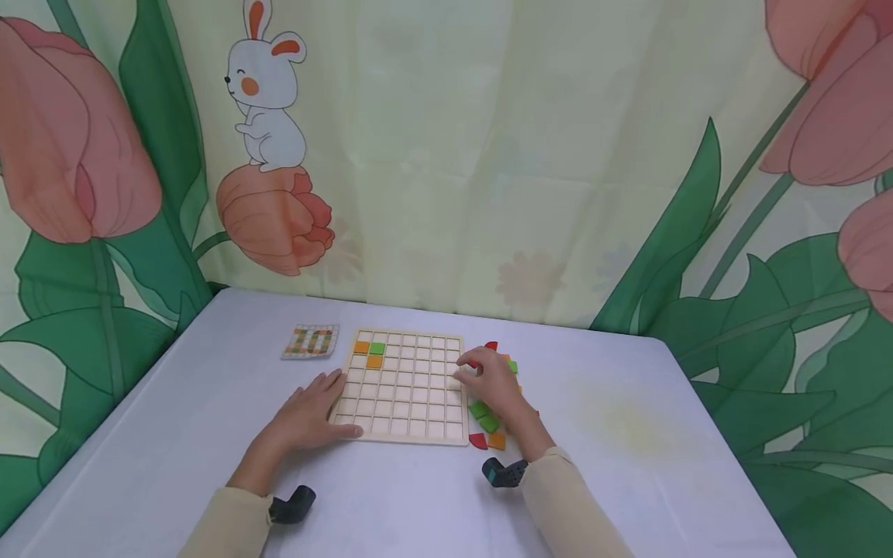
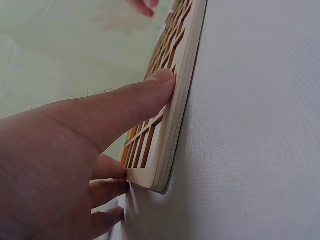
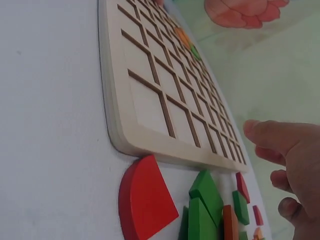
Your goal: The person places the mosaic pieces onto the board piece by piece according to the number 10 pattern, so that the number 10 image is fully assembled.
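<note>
A wooden grid board [image 1: 415, 442] lies flat on the table. In its far left cells sit two orange squares [image 1: 374, 361] and one green square [image 1: 377, 349]. My left hand [image 1: 307, 415] rests at the board's near left corner, fingers fairly straight along the left side, thumb [image 2: 145, 95] on the near edge. Above the board's right edge hovers my right hand [image 1: 497, 387], thumb and index finger apart; no piece shows between them. Under and around it lie loose pieces: green ones [image 1: 487, 422], an orange square [image 1: 497, 441] and a red quarter-round piece [image 3: 145, 200]. The hand hides some.
A small card with a coloured grid pattern [image 1: 312, 342] lies left of the board's far corner. White cloth [image 1: 614, 480] covers the table. Behind it hangs a curtain [image 1: 432, 155] printed with tulips and a rabbit. Each wrist wears a black device [image 1: 293, 505].
</note>
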